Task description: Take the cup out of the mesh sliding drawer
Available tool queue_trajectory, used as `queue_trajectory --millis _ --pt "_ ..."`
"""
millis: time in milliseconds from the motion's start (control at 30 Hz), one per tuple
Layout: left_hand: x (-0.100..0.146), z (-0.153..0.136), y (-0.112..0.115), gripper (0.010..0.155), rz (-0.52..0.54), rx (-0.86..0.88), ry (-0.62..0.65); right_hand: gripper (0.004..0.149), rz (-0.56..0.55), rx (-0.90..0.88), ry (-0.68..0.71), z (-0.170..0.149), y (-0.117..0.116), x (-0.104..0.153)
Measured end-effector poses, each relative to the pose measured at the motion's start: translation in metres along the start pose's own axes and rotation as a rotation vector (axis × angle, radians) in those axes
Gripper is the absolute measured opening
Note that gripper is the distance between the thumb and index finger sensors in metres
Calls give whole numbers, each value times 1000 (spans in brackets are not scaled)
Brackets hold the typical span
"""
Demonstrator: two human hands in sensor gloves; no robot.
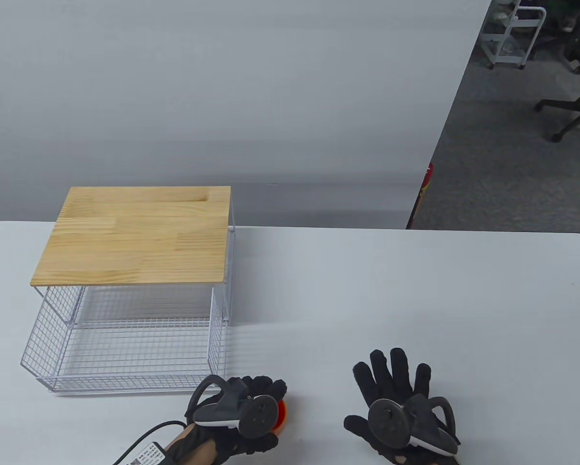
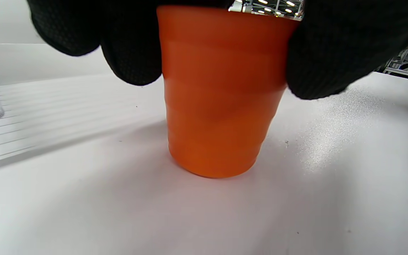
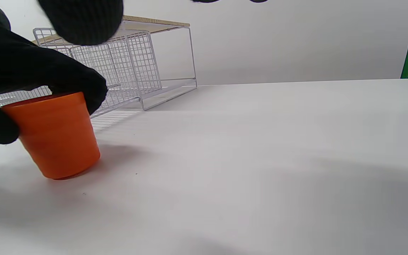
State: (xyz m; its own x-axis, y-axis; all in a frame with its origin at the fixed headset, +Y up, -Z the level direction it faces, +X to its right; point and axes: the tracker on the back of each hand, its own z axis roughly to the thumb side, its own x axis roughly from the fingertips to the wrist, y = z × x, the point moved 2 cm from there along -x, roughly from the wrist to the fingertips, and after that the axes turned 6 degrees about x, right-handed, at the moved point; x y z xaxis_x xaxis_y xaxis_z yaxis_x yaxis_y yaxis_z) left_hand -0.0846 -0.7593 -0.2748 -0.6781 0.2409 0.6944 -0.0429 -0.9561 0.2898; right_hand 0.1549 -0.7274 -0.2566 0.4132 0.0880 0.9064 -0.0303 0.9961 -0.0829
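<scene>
The orange cup (image 1: pixel 283 415) stands upright on the white table, outside and just right of the front corner of the mesh drawer (image 1: pixel 125 382). My left hand (image 1: pixel 266 411) grips the cup near its rim from above. In the left wrist view the fingers (image 2: pixel 133 53) and thumb (image 2: pixel 324 56) press on opposite sides of the cup (image 2: pixel 221 95). The right wrist view shows the cup (image 3: pixel 57 136) with its base on the table and the drawer (image 3: pixel 133 67) behind it. My right hand (image 1: pixel 382 387) rests flat on the table, fingers spread, holding nothing.
The drawer is pulled out toward me from a white wire frame with a wooden top (image 1: pixel 135 237) at the table's left. No object shows inside the drawer. A cable (image 1: pixel 145 436) runs from my left wrist. Office chairs and a cart stand beyond the table's right.
</scene>
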Motion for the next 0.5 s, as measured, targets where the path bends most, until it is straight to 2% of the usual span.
queue_trajectory --millis 500 --pt "0 1 0 104 13 5 8 89 3 1 -2 0 1 1"
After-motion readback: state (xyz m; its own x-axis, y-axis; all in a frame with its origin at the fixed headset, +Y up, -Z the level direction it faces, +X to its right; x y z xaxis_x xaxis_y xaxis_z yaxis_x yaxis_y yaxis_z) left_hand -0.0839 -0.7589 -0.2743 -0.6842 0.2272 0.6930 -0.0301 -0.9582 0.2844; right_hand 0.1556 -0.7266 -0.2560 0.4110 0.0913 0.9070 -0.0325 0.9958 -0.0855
